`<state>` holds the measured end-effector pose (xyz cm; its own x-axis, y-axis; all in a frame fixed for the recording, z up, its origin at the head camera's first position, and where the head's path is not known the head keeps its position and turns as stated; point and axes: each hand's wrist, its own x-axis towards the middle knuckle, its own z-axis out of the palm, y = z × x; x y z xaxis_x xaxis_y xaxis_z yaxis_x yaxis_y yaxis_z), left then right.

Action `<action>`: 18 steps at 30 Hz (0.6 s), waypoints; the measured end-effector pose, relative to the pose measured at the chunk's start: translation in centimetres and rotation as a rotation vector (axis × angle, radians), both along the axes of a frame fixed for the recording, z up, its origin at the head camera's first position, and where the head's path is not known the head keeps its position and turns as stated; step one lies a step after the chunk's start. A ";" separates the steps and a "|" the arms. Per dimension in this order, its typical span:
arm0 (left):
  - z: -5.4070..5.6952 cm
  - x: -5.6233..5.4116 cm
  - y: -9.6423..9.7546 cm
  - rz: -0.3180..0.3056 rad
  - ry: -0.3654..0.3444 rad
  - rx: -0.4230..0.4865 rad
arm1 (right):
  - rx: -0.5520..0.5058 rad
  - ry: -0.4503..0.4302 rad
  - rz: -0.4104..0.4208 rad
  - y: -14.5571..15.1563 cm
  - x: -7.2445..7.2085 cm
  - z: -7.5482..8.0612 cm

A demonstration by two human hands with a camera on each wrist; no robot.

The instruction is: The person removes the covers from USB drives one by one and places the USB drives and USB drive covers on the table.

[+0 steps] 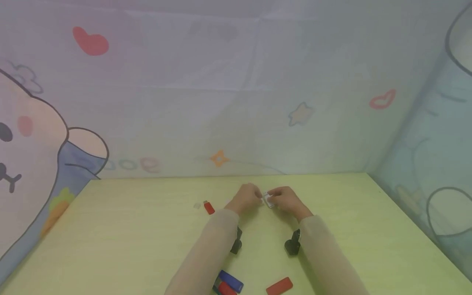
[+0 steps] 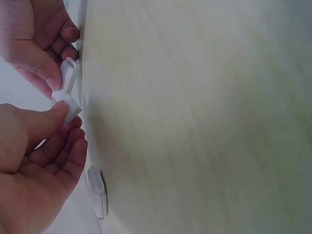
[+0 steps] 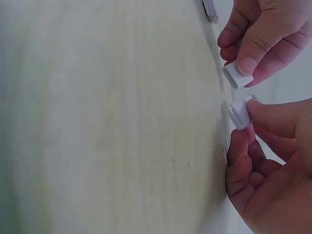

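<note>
Near the far part of the table, my left hand (image 1: 248, 197) pinches a small white cap (image 3: 237, 76) between thumb and fingers. Facing it, my right hand (image 1: 289, 199) holds a white USB stick (image 1: 269, 200) by its body, thumb on top. Part of the stick's metal plug (image 3: 254, 97) shows beside the right thumb in the right wrist view. Cap and stick are close together; a small gap shows between them in that view. Another pale stick (image 2: 97, 192) lies on the table beside the left hand in the left wrist view.
A red USB stick (image 1: 209, 207) lies left of the left hand, beside a small clear piece (image 1: 197, 205). Near the front edge are a blue stick (image 1: 231, 281), a red one (image 1: 226, 288) partly over a dark one, and another red stick (image 1: 279, 286). A printed cloth hangs behind.
</note>
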<state>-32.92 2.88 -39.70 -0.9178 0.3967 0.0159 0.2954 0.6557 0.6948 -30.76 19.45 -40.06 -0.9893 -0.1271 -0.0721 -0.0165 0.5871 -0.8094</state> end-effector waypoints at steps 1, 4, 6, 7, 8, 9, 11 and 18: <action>-0.1 0.0 0.0 -0.001 -0.001 0.000 | -0.001 -0.001 0.001 0.0 0.0 0.0; -0.2 -0.1 0.0 -0.012 0.003 -0.008 | 0.002 0.004 -0.001 -0.1 0.0 -0.1; -0.3 -0.1 0.1 -0.016 0.008 -0.018 | 0.002 0.007 -0.003 -0.2 -0.1 -0.1; -0.3 -0.1 0.1 -0.017 0.010 -0.023 | 0.004 0.012 0.000 -0.2 -0.1 0.0; -0.4 -0.1 0.1 -0.017 0.008 -0.026 | 0.007 0.013 -0.002 -0.3 -0.1 -0.1; -0.4 -0.1 0.1 -0.015 0.006 -0.030 | 0.010 0.013 -0.002 -0.3 -0.1 -0.1; -0.4 -0.1 0.1 -0.007 0.000 -0.034 | 0.019 0.013 -0.009 -0.4 -0.1 -0.1; -0.4 -0.1 0.2 0.018 -0.008 -0.058 | 0.047 -0.001 -0.044 -0.5 -0.2 -0.1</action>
